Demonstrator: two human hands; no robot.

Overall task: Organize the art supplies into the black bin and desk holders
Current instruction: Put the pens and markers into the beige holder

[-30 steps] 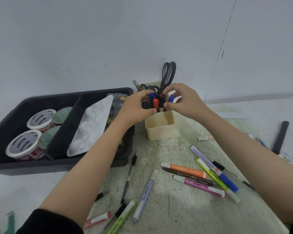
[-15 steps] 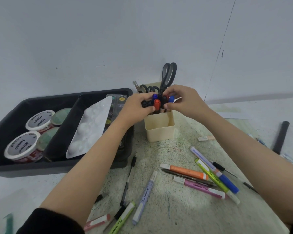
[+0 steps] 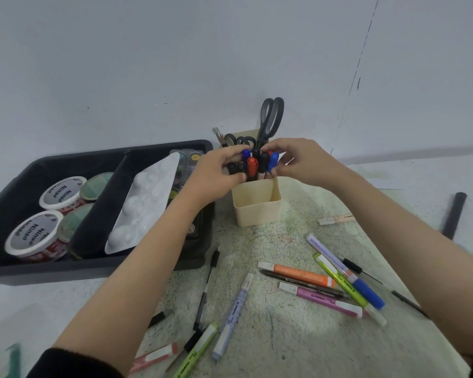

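View: head camera, looking down at the counter (image 3: 284,336).
Left hand: the left hand (image 3: 216,173) has its fingers curled round the left side of the marker bundle (image 3: 253,166).
Right hand: the right hand (image 3: 303,165) pinches the same bundle from the right.
Task item: the bundle stands caps-up, between both hands, over the rear of the cream holder (image 3: 257,205). Its lower ends are hidden, so the compartment cannot be told.
Surroundings: the black bin (image 3: 93,268) lies just left of the holder. The scissors (image 3: 271,118) stand upright behind the bundle. Loose markers, among them an orange highlighter (image 3: 298,275), lie scattered nearer the camera.
Risk: in my judgement, an uneven release could let one marker catch the rim and splay out. A sideways push could tip the light holder, and the scissors handles crowd the entry.
Change: against the earlier frames, both hands and the bundle sit in nearly the same place, and the loose markers are unmoved.
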